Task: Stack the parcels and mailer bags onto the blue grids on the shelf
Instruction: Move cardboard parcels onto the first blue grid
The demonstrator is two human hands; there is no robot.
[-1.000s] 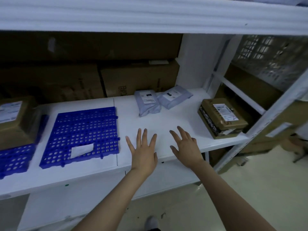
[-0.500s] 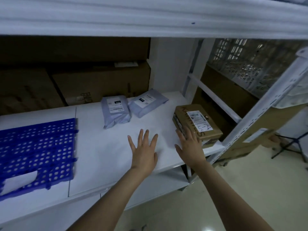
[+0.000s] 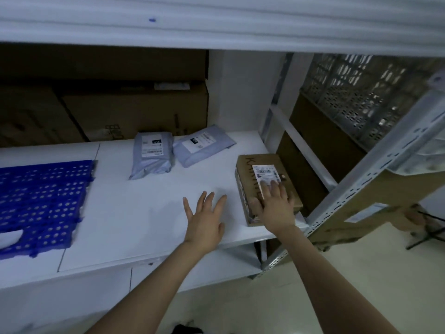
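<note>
The right hand's grip (image 3: 274, 203) lies flat and released on the cardboard parcel (image 3: 265, 186) at the shelf's (image 3: 154, 213) right end, the left (image 3: 204, 220) open beside it, with the blue grid (image 3: 41, 203) well off to the left.
</note>
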